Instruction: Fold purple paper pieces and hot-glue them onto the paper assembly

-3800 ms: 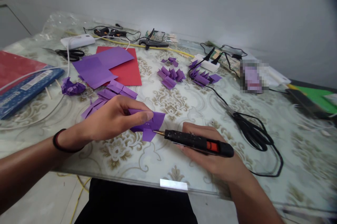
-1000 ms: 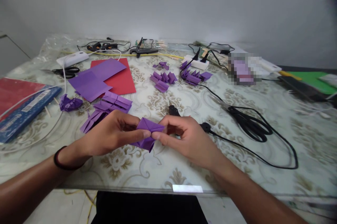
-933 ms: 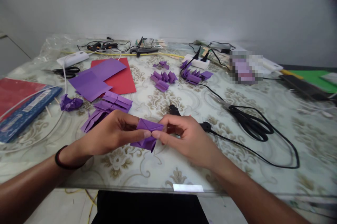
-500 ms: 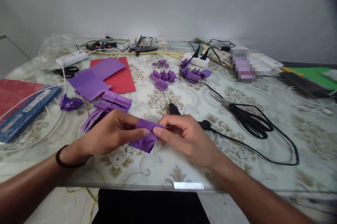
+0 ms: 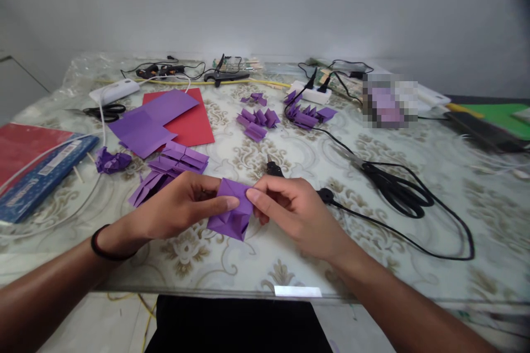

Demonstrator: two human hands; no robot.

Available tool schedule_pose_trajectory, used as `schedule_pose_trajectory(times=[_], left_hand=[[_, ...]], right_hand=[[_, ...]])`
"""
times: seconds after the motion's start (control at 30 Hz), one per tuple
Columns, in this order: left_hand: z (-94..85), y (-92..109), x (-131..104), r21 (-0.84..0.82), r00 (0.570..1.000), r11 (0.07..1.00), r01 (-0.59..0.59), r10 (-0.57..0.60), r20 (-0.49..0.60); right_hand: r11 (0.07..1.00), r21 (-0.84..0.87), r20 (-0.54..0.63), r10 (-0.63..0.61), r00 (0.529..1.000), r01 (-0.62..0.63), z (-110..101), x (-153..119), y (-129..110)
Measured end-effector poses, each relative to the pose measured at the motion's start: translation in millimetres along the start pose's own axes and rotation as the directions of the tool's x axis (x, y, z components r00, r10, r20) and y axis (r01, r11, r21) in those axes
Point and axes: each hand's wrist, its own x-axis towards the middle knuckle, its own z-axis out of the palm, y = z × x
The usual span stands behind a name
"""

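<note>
A folded piece of purple paper [image 5: 230,222], creased with small flaps, is held above the near part of the table. My left hand [image 5: 186,205] pinches its left side, thumb lying across the front. At its right edge my right hand [image 5: 292,209] grips it between thumb and fingers. Some of the fingers are hidden behind the paper. Beyond my left hand lie several folded purple strips [image 5: 182,158]. Just past my right hand is a black glue gun [image 5: 274,168], its body partly covered by that hand.
Purple sheets [image 5: 155,115] rest on a red sheet [image 5: 201,118] at left, near crumpled purple paper [image 5: 112,161]. Folded purple pieces [image 5: 257,120] sit farther back. Black scissors [image 5: 397,187] and a looping cord [image 5: 471,237] lie right. A white power strip [image 5: 312,92] stands behind.
The purple paper has turned slightly in my fingers and shows more of its front. Both hands have shifted a little to the right with it.
</note>
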Motion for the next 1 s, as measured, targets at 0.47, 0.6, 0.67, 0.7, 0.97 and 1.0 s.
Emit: schedule_pose_trajectory(times=[0.47,0.6,0.67,0.7,0.97,1.0], left_hand=[[2.4,-2.3,1.8,0.035,0.996,0.997,-0.072,0.074,-0.057],[3.5,-3.1,1.1,0.018,0.993,0.997,-0.074,0.075,-0.087],[4.0,-3.7,0.5,0.031,0.985,0.996,-0.086,0.09,-0.149],[4.2,-4.2,0.2,0.043,0.978,0.995,-0.095,0.101,-0.181],[-0.2,-2.1,0.6,0.245,0.865,0.933,-0.265,0.342,-0.368],[-1.6,-0.9,0.5,0.294,0.837,0.912,-0.285,0.387,-0.387]], right_hand=[[1.0,-0.016,0.014,-0.006,1.0,0.006,2.6,-0.4,1.5],[0.998,-0.028,0.062,0.053,0.997,-0.051,3.7,-0.8,2.7],[0.997,-0.036,0.066,0.075,0.995,-0.073,3.7,-0.5,2.8],[0.996,-0.043,0.064,0.083,0.994,-0.081,3.7,-0.3,2.7],[0.989,-0.059,0.002,0.135,0.991,-0.135,3.1,2.4,5.2],[0.989,-0.054,-0.009,0.137,0.99,-0.138,3.0,2.6,6.1]])
